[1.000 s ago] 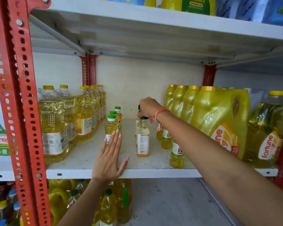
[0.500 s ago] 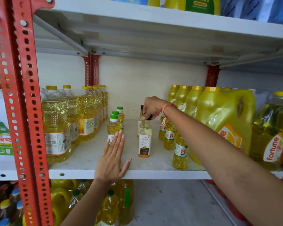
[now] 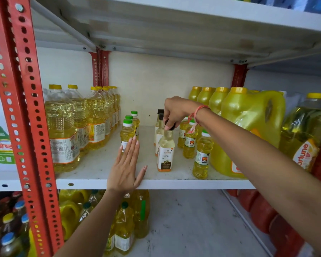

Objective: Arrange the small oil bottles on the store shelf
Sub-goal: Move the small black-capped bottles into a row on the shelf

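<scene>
My right hand (image 3: pixel 176 111) grips the black cap of a small pale coconut oil bottle (image 3: pixel 165 152), which stands upright on the white shelf (image 3: pixel 98 164). Two more black-capped bottles (image 3: pixel 158 127) stand in a row right behind it. My left hand (image 3: pixel 126 169) lies flat and open on the shelf's front edge, fingertips touching the nearest of three small green-capped yellow oil bottles (image 3: pixel 127 134) lined up front to back. Right of the coconut bottle stand three small yellow bottles with white-green caps (image 3: pixel 201 154).
Tall yellow-capped oil bottles (image 3: pixel 63 130) fill the shelf's left side; big yellow jugs (image 3: pixel 248 127) and a Fortune bottle (image 3: pixel 304 134) fill the right. A red perforated post (image 3: pixel 20 108) stands at front left. More bottles sit on the shelf below (image 3: pixel 126 225).
My right hand has drawn the front coconut oil bottle slightly forward and kept hold of its cap. My left hand stays flat on the shelf. The camera has come closer.
</scene>
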`<action>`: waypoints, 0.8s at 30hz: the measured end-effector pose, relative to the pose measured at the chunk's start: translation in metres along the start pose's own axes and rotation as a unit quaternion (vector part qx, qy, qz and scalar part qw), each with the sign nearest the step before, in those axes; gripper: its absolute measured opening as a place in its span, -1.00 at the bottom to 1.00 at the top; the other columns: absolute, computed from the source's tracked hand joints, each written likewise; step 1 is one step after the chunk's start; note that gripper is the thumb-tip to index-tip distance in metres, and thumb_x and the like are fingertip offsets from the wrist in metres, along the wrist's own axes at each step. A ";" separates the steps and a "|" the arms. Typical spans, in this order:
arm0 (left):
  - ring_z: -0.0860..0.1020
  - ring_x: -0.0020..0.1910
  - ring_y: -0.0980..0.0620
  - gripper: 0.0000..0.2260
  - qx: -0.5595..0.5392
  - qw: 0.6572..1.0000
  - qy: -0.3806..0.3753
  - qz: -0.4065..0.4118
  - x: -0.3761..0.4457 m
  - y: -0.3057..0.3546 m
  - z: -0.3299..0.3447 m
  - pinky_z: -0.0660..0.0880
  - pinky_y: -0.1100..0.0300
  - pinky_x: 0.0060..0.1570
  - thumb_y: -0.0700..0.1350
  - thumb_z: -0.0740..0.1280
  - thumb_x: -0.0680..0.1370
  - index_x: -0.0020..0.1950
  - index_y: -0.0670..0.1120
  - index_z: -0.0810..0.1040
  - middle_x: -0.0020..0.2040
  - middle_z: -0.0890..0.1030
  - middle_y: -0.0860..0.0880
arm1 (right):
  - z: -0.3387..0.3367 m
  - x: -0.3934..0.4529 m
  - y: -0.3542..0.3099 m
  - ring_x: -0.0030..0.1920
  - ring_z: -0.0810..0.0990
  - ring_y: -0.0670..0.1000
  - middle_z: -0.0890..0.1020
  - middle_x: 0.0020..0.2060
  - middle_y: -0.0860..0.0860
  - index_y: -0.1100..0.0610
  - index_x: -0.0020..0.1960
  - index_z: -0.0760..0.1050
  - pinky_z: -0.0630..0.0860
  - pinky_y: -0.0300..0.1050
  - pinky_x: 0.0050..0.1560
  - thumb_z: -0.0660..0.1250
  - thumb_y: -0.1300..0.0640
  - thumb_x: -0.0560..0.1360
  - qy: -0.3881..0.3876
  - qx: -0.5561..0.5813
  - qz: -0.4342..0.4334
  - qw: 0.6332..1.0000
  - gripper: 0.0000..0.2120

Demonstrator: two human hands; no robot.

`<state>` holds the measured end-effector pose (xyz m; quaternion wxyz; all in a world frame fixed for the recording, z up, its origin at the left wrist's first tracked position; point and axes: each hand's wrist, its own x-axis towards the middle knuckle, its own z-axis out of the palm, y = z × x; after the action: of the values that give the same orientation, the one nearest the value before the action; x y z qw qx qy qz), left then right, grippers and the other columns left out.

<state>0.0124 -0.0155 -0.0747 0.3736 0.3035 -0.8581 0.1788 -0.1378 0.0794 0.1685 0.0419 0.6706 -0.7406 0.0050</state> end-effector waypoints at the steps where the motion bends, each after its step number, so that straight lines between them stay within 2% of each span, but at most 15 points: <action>1: -0.01 0.63 -0.12 -0.30 0.001 1.000 -0.002 -0.001 0.000 0.000 0.000 -0.17 -0.03 0.58 0.20 -0.09 0.66 0.61 -0.30 0.07 0.64 0.04 -0.23 | 0.000 -0.002 0.000 -0.26 0.64 0.10 0.67 -0.18 0.02 0.29 0.12 0.66 0.63 -0.05 0.10 0.51 0.16 0.37 0.000 0.009 0.000 1.000 -0.64; 5: 0.00 0.62 -0.13 -0.30 -0.003 1.000 -0.007 -0.004 -0.001 0.001 0.000 -0.17 -0.04 0.58 0.21 -0.10 0.66 0.61 -0.30 0.08 0.64 0.05 -0.24 | 0.000 -0.008 0.004 -0.30 0.64 0.08 0.55 -0.37 -0.16 0.28 0.11 0.66 0.63 -0.04 0.10 0.53 0.16 0.35 -0.001 0.014 -0.007 1.000 -0.63; 7: 0.00 0.62 -0.13 -0.29 0.000 1.000 -0.009 -0.004 -0.001 0.001 0.001 -0.18 -0.03 0.58 0.21 -0.11 0.66 0.61 -0.30 0.07 0.64 0.04 -0.24 | -0.002 -0.011 0.005 -0.31 0.65 0.08 0.54 -0.41 -0.20 0.27 0.10 0.67 0.63 -0.06 0.10 0.53 0.17 0.35 -0.013 0.025 -0.006 1.000 -0.65; 9: 0.00 0.62 -0.13 -0.29 -0.001 1.000 -0.007 -0.003 -0.002 0.001 0.001 -0.18 -0.03 0.58 0.21 -0.10 0.66 0.61 -0.29 0.07 0.64 0.04 -0.24 | -0.003 -0.013 0.004 -0.22 0.68 0.11 0.53 -0.41 -0.22 0.27 0.09 0.68 0.62 -0.07 0.10 0.53 0.16 0.35 -0.019 0.026 -0.007 0.999 -0.65; 12: 0.00 0.62 -0.13 -0.29 -0.002 1.000 -0.006 -0.004 -0.001 0.000 0.002 -0.16 -0.04 0.58 0.22 -0.11 0.66 0.62 -0.29 0.06 0.64 0.04 -0.23 | -0.003 -0.015 0.002 -0.15 0.70 0.11 0.53 -0.40 -0.20 0.27 0.09 0.67 0.62 -0.05 0.12 0.53 0.15 0.35 -0.020 0.031 -0.009 0.999 -0.65; 15: 0.00 0.62 -0.13 -0.29 -0.006 1.000 -0.005 -0.005 -0.002 0.000 0.002 -0.15 -0.05 0.58 0.22 -0.11 0.67 0.62 -0.29 0.07 0.64 0.04 -0.23 | -0.003 -0.013 0.003 -0.20 0.67 0.09 0.52 -0.41 -0.22 0.27 0.09 0.68 0.63 -0.09 0.01 0.53 0.14 0.35 -0.018 0.038 -0.007 0.999 -0.64; 17: 0.00 0.62 -0.13 -0.29 -0.002 1.000 -0.008 -0.004 -0.002 0.000 0.002 -0.16 -0.04 0.58 0.22 -0.12 0.67 0.61 -0.29 0.07 0.64 0.04 -0.23 | -0.003 -0.012 0.004 -0.20 0.68 0.06 0.53 -0.43 -0.22 0.24 0.08 0.69 0.59 -0.22 -0.10 0.54 0.12 0.33 -0.014 0.036 -0.006 0.999 -0.65; 22: -0.02 0.63 -0.11 -0.29 0.008 1.000 -0.017 -0.008 -0.002 0.000 0.001 -0.18 -0.02 0.58 0.23 -0.13 0.67 0.62 -0.28 0.07 0.64 0.04 -0.23 | -0.003 -0.012 0.007 -0.33 0.64 0.02 0.57 -0.39 -0.16 0.22 0.09 0.68 0.55 -0.29 -0.09 0.54 0.13 0.33 -0.016 0.065 0.003 0.998 -0.64; 24: -0.03 0.63 -0.11 -0.30 0.010 1.000 -0.020 -0.009 -0.002 0.000 0.001 -0.20 0.00 0.58 0.23 -0.13 0.67 0.62 -0.28 0.08 0.64 0.04 -0.23 | -0.002 -0.011 0.007 -0.32 0.64 0.03 0.59 -0.36 -0.13 0.22 0.10 0.68 0.55 -0.30 -0.12 0.54 0.13 0.33 -0.014 0.067 0.003 0.998 -0.64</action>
<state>0.0128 -0.0153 -0.0765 0.3547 0.3187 -0.8609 0.1774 -0.1436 0.0909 0.1705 -0.0132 0.6696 -0.7412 0.0451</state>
